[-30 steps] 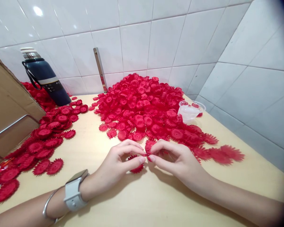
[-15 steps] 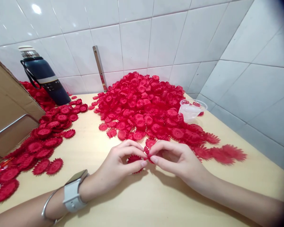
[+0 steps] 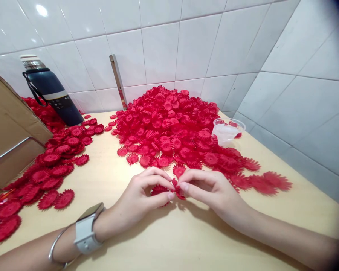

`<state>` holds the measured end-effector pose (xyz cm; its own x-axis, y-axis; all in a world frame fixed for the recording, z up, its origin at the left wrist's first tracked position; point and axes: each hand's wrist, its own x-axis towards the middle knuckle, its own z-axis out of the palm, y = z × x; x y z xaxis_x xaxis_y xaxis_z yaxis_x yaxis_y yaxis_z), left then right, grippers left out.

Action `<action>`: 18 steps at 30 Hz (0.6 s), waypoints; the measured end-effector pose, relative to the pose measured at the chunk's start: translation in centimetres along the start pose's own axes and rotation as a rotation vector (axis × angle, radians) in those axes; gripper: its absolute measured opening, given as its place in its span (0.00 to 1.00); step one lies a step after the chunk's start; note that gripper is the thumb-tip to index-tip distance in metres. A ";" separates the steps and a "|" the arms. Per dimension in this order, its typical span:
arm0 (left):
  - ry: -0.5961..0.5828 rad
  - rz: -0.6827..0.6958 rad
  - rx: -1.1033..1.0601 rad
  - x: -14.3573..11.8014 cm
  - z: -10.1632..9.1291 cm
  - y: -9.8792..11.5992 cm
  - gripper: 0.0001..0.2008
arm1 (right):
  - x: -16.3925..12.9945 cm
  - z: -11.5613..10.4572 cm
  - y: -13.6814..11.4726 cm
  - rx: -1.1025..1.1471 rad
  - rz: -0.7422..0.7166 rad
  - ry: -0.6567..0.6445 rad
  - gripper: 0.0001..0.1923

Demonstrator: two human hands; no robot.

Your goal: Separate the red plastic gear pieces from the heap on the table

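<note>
Pinching a red piece [image 3: 176, 185], both hands [image 3: 214, 192] hold its long axis slanting down rightward.

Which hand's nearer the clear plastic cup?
Right. The right hand is in front of the plastic cup and slightly to its left; the left hand is farther off to the left.

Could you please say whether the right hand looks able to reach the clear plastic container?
Likely yes: only low red discs lie before the container, though the right hand pinches a red piece.
</note>
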<state>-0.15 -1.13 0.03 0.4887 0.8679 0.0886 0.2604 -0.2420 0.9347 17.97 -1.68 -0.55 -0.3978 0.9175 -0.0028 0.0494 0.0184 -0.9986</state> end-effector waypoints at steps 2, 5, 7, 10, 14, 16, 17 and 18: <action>-0.002 0.006 0.005 0.0 0.0 0.0 0.04 | 0.0 0.0 0.0 0.007 -0.003 -0.011 0.07; -0.005 0.005 0.013 0.0 0.0 0.1 0.04 | 0.1 -0.1 0.1 0.006 -0.009 -0.024 0.06; -0.008 -0.004 0.013 0.0 0.0 0.1 0.04 | 0.2 -0.1 0.1 -0.008 -0.017 -0.023 0.06; -0.005 -0.014 0.009 -0.1 0.0 0.1 0.03 | 0.3 0.0 0.3 -0.037 -0.016 -0.005 0.05; 0.009 -0.025 0.013 -0.1 0.0 0.0 0.02 | 0.1 0.0 0.6 -0.117 -0.040 -0.013 0.05; 0.003 -0.024 0.012 -0.1 0.0 0.0 0.03 | 0.0 0.0 0.7 -0.191 -0.078 -0.016 0.05; -0.008 -0.016 0.009 -0.2 0.0 0.1 0.03 | 0.0 0.0 0.7 -0.234 -0.101 -0.018 0.05; -0.020 -0.006 0.006 -0.2 0.0 0.1 0.02 | 0.0 0.0 0.7 -0.279 -0.124 -0.022 0.05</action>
<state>-0.19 -1.34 0.10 0.5042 0.8602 0.0762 0.2682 -0.2399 0.9330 17.99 -1.69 -1.26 -0.4359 0.8927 0.1142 0.2474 0.2409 -0.9385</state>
